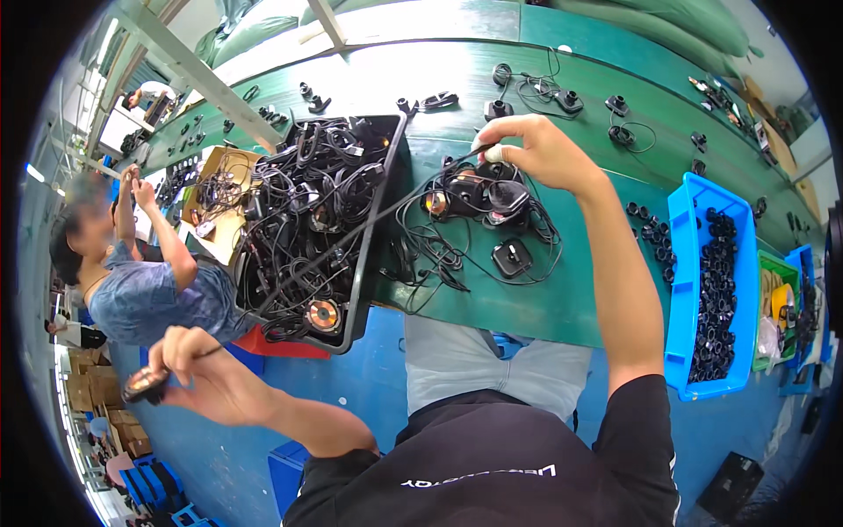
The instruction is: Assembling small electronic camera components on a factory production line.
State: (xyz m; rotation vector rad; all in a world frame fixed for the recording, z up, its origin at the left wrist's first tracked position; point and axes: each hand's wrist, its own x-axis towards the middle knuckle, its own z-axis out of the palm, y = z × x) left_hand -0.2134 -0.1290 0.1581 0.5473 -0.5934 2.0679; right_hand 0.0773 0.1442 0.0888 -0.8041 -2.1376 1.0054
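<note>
Out to the left, my left hand (198,378) is closed around a small black device (145,385) with a copper-coloured round face. Over the green table, my right hand (549,154) pinches a black cable (378,217). That cable stretches taut across the bin towards my left hand. White coverings show on my right fingertips. Beneath the right hand lies a pile of black corded devices (479,193), some with round coppery faces. A square black piece (511,258) sits just nearer to me. Between my hands stands a black bin (353,316) heaped with similar devices and tangled cables.
A blue crate (680,351) of small black rings stands at the right, beside a green bin (764,351). More black devices (569,103) lie along the conveyor-like far surface. A co-worker (140,281) works at the left near a cardboard box (211,167). A pale post (202,75) rises there.
</note>
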